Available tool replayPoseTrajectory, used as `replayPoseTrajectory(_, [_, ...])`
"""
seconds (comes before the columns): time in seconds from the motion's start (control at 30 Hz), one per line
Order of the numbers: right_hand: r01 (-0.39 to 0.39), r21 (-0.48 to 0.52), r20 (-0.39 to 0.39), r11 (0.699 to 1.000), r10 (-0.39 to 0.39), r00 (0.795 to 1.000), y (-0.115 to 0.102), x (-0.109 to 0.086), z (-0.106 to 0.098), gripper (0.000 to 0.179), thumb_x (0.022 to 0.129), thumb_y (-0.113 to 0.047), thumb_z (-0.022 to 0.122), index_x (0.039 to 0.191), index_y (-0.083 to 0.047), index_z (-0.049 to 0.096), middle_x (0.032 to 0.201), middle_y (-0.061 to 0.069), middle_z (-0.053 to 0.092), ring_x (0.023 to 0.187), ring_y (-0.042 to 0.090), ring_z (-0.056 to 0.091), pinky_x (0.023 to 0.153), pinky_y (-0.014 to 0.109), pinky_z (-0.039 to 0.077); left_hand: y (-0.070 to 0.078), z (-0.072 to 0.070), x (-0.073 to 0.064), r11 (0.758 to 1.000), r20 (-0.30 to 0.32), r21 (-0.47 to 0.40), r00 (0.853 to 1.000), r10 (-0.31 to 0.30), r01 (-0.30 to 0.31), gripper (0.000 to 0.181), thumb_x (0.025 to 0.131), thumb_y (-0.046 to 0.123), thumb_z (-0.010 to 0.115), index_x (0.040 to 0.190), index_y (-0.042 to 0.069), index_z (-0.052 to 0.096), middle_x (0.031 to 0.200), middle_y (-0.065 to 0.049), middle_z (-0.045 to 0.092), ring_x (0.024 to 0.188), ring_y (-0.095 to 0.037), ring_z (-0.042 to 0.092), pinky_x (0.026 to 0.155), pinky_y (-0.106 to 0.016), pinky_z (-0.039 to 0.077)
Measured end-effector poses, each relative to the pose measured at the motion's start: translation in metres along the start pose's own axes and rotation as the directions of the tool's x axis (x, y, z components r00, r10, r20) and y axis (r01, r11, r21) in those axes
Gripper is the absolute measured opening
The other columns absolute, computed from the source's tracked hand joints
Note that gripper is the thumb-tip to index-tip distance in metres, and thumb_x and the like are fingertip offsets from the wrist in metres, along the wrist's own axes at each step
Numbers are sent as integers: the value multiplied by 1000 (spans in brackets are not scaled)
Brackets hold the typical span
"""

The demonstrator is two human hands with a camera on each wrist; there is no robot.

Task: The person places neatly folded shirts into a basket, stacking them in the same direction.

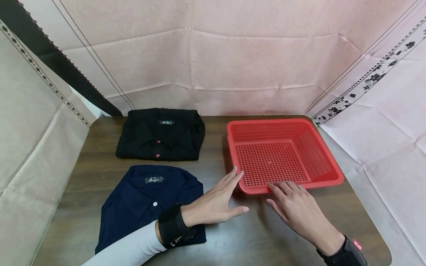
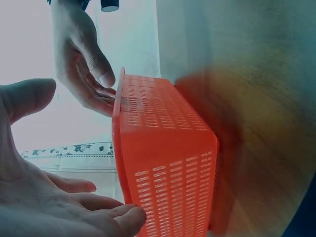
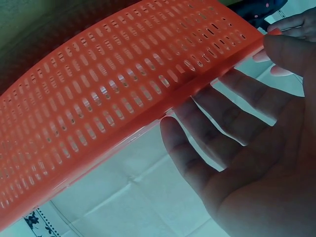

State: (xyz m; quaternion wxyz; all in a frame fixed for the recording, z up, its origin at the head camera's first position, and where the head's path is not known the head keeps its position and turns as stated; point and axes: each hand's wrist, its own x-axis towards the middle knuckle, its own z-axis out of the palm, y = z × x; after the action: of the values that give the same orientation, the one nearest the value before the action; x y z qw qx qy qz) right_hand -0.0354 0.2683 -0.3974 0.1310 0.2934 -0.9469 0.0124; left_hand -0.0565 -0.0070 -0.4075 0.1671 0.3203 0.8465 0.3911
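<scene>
A red plastic basket [image 1: 319, 181] with slotted walls stands at the right of the table, nothing inside it. My left hand [image 1: 213, 203] is at its near left corner, fingers straight and fingertips right at the rim, thumb spread away. Over the near rim lie the fingertips of my right hand [image 1: 296, 208], its fingers gently bent and thumb apart from the basket. In the right wrist view the fingers [image 3: 197, 133] meet the rim from outside. A folded navy shirt [image 1: 133, 203] lies partly beneath my left wrist. Behind it lies a folded black shirt [image 1: 159, 136].
The brown wooden table [image 1: 80, 184] has rounded corners. Pale cloth [image 1: 233, 66] hangs behind it and along both sides, with dark patterned bands at left and right. Each wrist wears a black band [image 1: 174, 225].
</scene>
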Motion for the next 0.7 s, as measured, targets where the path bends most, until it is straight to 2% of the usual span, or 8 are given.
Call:
replayPoseTrajectory(0.13, [-4, -7, 3, 1000, 4, 1000, 0, -1, 1, 42, 88, -39, 67, 116, -8, 70, 106, 9, 68, 98, 27, 62, 84, 50, 52, 0, 0, -1, 1000, -23, 12, 1000, 7, -7, 92, 89, 65, 50, 160, 24, 7, 167, -6, 0, 150, -20, 9, 114, -50, 28])
replayPoseTrajectory(0.27, [-13, -8, 2, 1000, 13, 1000, -2, 2, -1, 45, 88, -41, 65, 120, -9, 69, 116, 12, 65, 106, 29, 59, 88, 51, 51, -1, -4, -3, 999, -98, 47, 995, 15, -10, 90, 88, 64, 54, 159, 25, 16, 166, -5, 9, 148, -23, 19, 110, -53, 34])
replayPoseTrajectory(0.47, [23, 22, -51, 999, -22, 998, -10, 16, -9, 48, 90, -42, 62, 125, -9, 66, 126, 14, 61, 113, 30, 56, 91, 52, 50, -2, -18, -11, 996, -232, 90, 972, 25, -4, 85, 86, 61, 58, 157, 28, 25, 163, -2, 22, 145, -24, 28, 106, -56, 38])
replayPoseTrajectory(0.7, [48, 54, -77, 997, -44, 996, -22, 35, -15, 53, 90, -43, 63, 131, -10, 62, 131, 12, 60, 117, 29, 55, 92, 51, 50, -2, -37, -29, 990, -307, 137, 952, 5, 39, 81, 85, 61, 60, 154, 27, 34, 161, 2, 28, 142, -20, 33, 105, -55, 39])
